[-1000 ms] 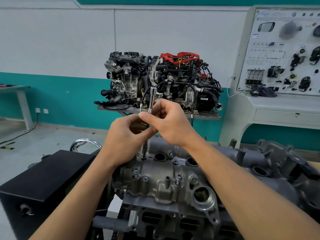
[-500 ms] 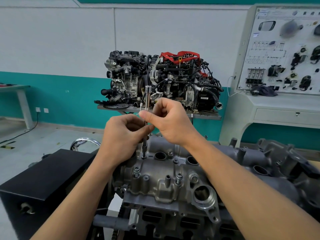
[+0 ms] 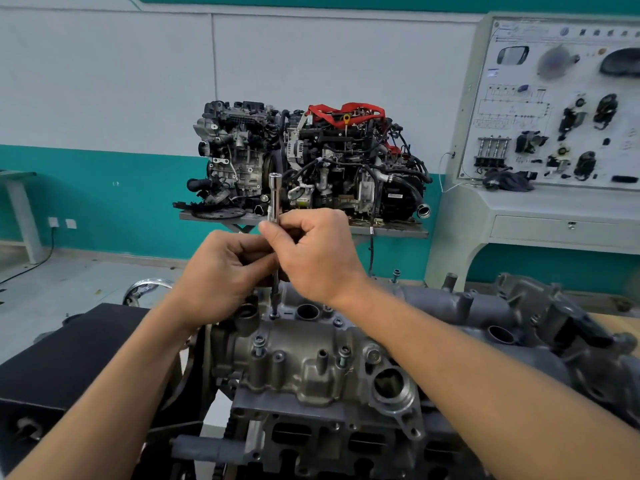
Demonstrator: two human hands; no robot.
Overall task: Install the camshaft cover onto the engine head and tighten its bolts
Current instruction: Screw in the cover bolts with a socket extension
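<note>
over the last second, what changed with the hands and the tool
The socket driver straightened from leaning right to nearly upright. Its tip stayed on the same bolt in the camshaft cover; the left hand and right hand kept holding it.

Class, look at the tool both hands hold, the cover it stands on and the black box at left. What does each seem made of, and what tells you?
The socket driver: polished, probably chromed steel; bright, sharp highlights.
The camshaft cover: likely cast aluminium, bare matt grey; grainy skin, rounded bosses.
The black box: matt black, perhaps painted sheet metal; cannot tell.
</note>
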